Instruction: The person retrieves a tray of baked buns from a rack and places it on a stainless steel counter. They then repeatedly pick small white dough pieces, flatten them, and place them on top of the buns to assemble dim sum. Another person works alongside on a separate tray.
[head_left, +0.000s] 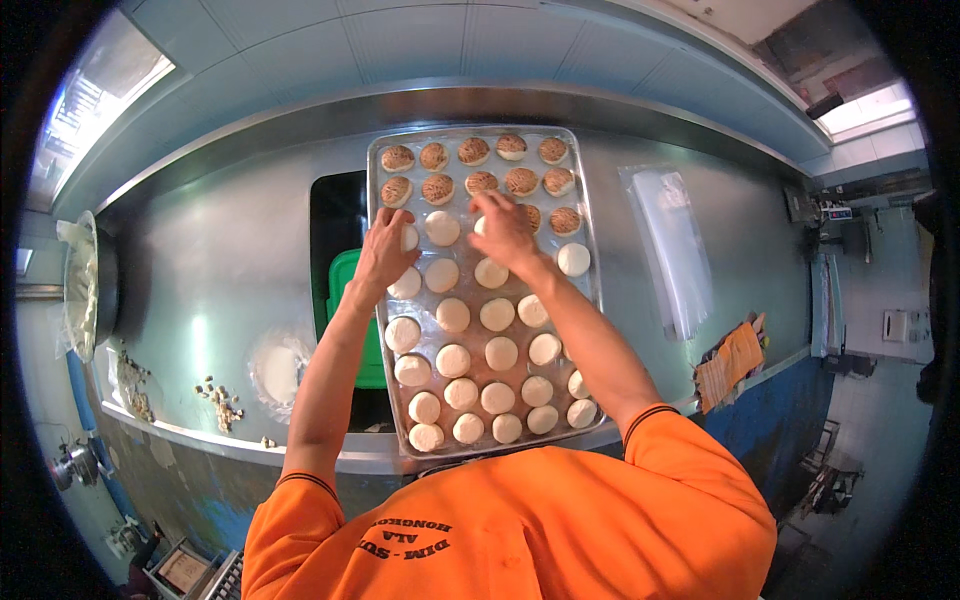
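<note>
A large metal baking tray (595, 300) lies before me, set with rows of round dough buns. The far rows are buns with brown, crackled tops (473, 151); the nearer rows are plain pale buns (453, 315). My left hand (386, 250) is at the tray's left edge, its fingers curled round a plain dough bun (409, 238) in the third row. In the same row, my right hand (506, 235) has its fingers and thumb bent round another plain dough bun (481, 226), partly hidden by the hand. Beside that hand are brown-topped buns (564, 221).
Left of the tray are a green container (368, 350) in a dark opening, a dish of white powder (280, 370), small crumbs (220, 400) and a large bowl (95, 285). Clear plastic sheets (668, 250) and an orange cloth (728, 368) lie to the right.
</note>
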